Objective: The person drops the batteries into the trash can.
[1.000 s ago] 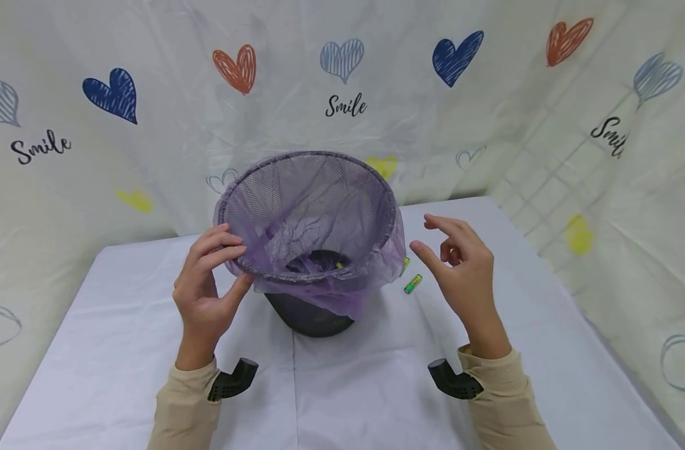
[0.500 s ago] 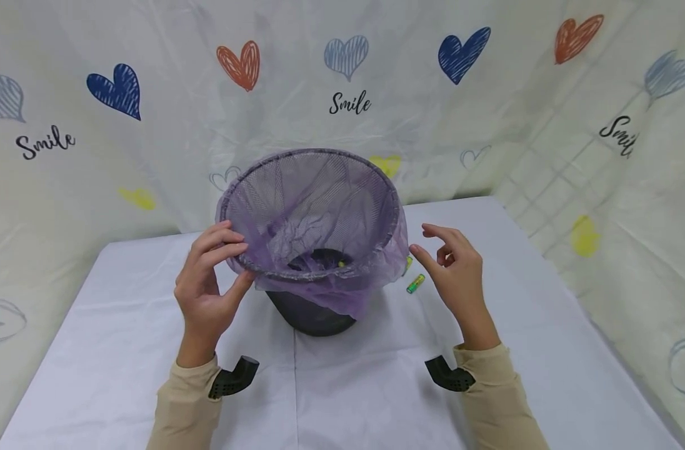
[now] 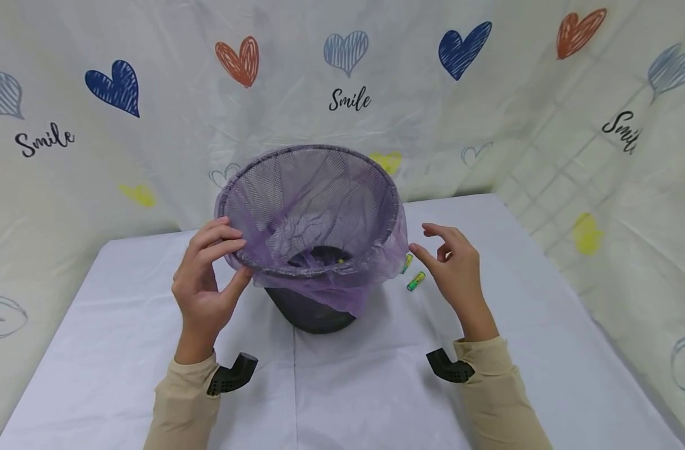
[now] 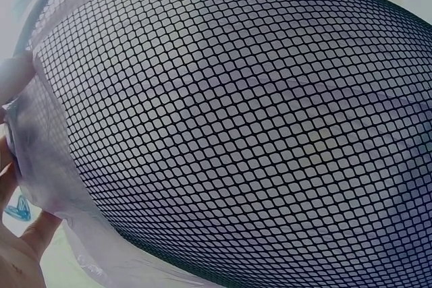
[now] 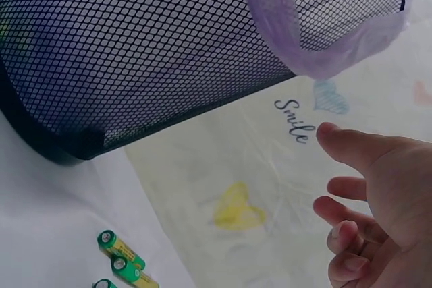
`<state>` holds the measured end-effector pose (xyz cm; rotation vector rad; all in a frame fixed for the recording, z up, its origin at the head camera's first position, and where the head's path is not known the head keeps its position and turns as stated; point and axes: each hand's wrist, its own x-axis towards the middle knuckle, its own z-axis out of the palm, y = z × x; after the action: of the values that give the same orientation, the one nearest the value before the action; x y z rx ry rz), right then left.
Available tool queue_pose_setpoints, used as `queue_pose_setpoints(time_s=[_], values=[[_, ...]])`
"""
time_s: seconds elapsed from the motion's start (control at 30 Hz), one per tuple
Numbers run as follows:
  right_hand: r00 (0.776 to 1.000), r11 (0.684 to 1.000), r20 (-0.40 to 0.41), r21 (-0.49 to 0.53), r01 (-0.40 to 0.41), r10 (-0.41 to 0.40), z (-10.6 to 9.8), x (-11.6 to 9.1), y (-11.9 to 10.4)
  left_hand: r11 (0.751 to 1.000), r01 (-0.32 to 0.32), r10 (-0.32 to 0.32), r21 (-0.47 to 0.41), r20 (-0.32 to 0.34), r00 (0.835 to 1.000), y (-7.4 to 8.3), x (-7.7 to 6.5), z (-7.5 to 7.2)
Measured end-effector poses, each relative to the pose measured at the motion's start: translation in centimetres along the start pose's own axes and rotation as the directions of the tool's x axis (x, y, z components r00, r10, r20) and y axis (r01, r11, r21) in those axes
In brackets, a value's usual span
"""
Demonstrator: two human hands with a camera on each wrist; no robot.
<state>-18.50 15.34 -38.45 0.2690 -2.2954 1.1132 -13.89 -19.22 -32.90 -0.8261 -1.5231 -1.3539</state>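
A black mesh wastebasket [image 3: 309, 312] stands on the table, lined with a purple plastic bag [image 3: 370, 275] folded over its rim. My left hand [image 3: 207, 275] grips the rim at the near left, fingers over the edge and thumb below it. In the left wrist view the mesh [image 4: 236, 112] fills most of the picture. My right hand [image 3: 455, 269] holds nothing and hovers right of the basket, thumb and index finger apart, other fingers loosely bent. Between that hand and the basket lie green and yellow batteries [image 3: 415, 281]. Something small and yellow shows at the basket's bottom.
A white cloth covers the table [image 3: 342, 394]. Behind it hangs a pale curtain [image 3: 286, 112] printed with hearts and "Smile". In the right wrist view, several batteries [image 5: 121, 251] lie near the basket's base. Black camera mounts sit on both wrists.
My right hand has moved a little left, towards the basket, and then stays almost still. My left hand keeps its grip on the rim. The head view has shifted slightly.
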Motion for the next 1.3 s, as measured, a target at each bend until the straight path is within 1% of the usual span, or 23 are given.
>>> queue_pose_setpoints(time_s=[0.23, 0.5, 0.73, 1.1, 1.3], values=[[0.999, 1.000, 0.027, -0.020, -0.017, 0.017, 0.2, 0.0, 0.7, 1.000, 0.005, -0.005, 0.008, 0.003, 1.000, 0.5, 0.2, 0.2], [0.997, 0.997, 0.058, -0.054, -0.055, 0.058, 0.8, -0.1, 1.6, 1.000, 0.010, -0.010, 0.015, 0.004, 1.000, 0.2, 0.0, 0.0], [0.991, 0.994, 0.091, -0.064, -0.089, 0.094, 1.3, -0.3, 2.4, 1.000, 0.009, -0.009, 0.009, 0.002, 1.000, 0.1, 0.0, 0.0], [0.988, 0.991, 0.118, -0.094, -0.092, 0.103, 1.8, -0.5, 3.5, 0.999, 0.027, -0.028, 0.037, 0.014, 1.000, -0.4, -0.5, -0.4], [0.987, 0.993, 0.126, -0.069, -0.096, 0.104, 2.2, -0.6, 4.1, 0.999, 0.033, -0.033, 0.032, 0.010, 0.999, -0.4, -0.5, -0.4]])
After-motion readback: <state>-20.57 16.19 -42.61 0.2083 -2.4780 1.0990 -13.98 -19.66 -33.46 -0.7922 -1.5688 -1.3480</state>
